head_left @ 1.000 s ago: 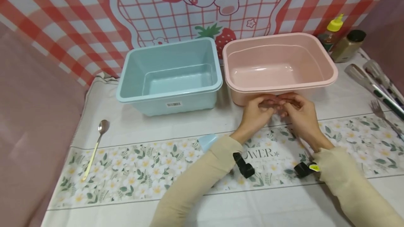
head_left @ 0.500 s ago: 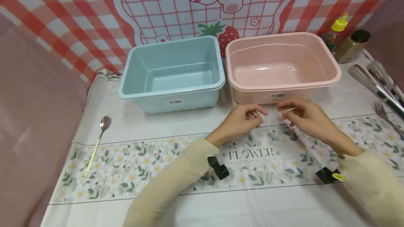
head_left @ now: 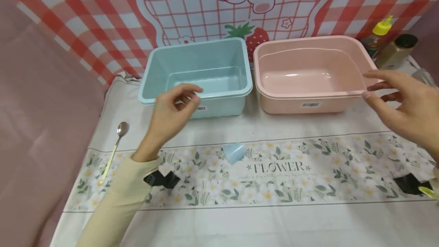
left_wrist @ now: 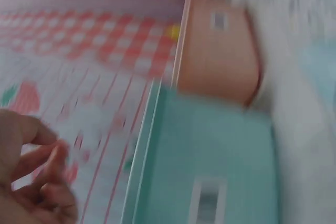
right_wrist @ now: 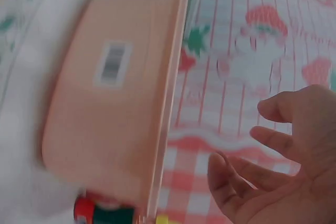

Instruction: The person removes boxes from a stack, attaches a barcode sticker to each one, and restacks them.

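In the head view my left hand (head_left: 173, 113) hovers over the front rim of the light blue basin (head_left: 223, 106), fingers loosely bent and nothing held. My right hand (head_left: 408, 106) is at the right, in the air by the front right corner of the pink basin (head_left: 284, 104), thumb and fingers apart around nothing. The right wrist view shows that right hand (right_wrist: 278, 156) with its fingers spread loosely. Both basins look bare inside. A small light blue cup (head_left: 234, 152) lies on its side on the floral strip, between the hands.
A spoon (head_left: 114, 149) lies at the left. Behind the right hand stand a yellow-capped bottle (head_left: 377, 37) and a black-lidded jar (head_left: 398, 52). A red checked cloth (head_left: 120, 22) hangs behind the basins. The floral strip (head_left: 291, 186) crosses the white tablecloth.
My hands were together in front of the pink basin and have moved apart. The left went to the blue basin, the right outward to the right. The blue cup is now fully uncovered.
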Available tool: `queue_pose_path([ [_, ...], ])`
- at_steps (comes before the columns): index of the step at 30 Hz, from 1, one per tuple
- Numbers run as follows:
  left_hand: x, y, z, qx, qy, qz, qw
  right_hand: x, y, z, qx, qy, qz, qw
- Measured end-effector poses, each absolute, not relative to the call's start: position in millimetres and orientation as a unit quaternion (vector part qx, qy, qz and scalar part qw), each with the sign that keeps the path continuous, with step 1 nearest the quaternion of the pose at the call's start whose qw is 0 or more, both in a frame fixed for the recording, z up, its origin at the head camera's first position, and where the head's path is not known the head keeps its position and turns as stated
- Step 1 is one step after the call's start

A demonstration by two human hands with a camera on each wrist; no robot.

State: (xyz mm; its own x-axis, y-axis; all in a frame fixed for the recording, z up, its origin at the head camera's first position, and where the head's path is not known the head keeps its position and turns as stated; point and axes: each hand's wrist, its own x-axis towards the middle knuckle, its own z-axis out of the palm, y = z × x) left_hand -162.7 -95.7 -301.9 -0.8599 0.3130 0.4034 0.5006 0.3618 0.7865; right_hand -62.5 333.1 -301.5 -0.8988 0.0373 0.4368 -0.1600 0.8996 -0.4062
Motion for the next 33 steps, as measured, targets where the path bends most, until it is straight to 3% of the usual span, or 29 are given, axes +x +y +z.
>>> queue_pose_path([
  [3, -175.4, -126.8, -298.9, -0.165, -0.825, -0.498, 0.209, -71.5, 351.5, -305.7, -0.025, -0.929, 0.269, 0.252],
  [6, -189.9, -152.7, -302.8, -0.089, -0.836, -0.476, 0.259, -79.5, 369.2, -313.5, -0.089, -0.918, 0.280, 0.266],
  [9, -201.9, -172.3, -311.7, -0.048, -0.861, -0.454, 0.224, -87.7, 387.7, -326.5, -0.131, -0.915, 0.294, 0.245],
  [14, -215.6, -190.8, -334.5, -0.030, -0.871, -0.487, 0.066, -94.0, 406.3, -343.9, -0.132, -0.929, 0.310, 0.151],
  [16, -218.9, -193.2, -344.2, -0.028, -0.862, -0.505, 0.028, -97.0, 407.5, -347.3, -0.139, -0.934, 0.303, 0.129],
  [28, -220.5, -193.3, -357.8, -0.016, -0.845, -0.534, 0.037, -130.8, 399.2, -343.6, -0.140, -0.924, 0.350, 0.057],
  [33, -221.8, -192.4, -359.5, -0.024, -0.840, -0.541, 0.031, -137.3, 403.5, -349.3, -0.153, -0.919, 0.356, 0.075],
])
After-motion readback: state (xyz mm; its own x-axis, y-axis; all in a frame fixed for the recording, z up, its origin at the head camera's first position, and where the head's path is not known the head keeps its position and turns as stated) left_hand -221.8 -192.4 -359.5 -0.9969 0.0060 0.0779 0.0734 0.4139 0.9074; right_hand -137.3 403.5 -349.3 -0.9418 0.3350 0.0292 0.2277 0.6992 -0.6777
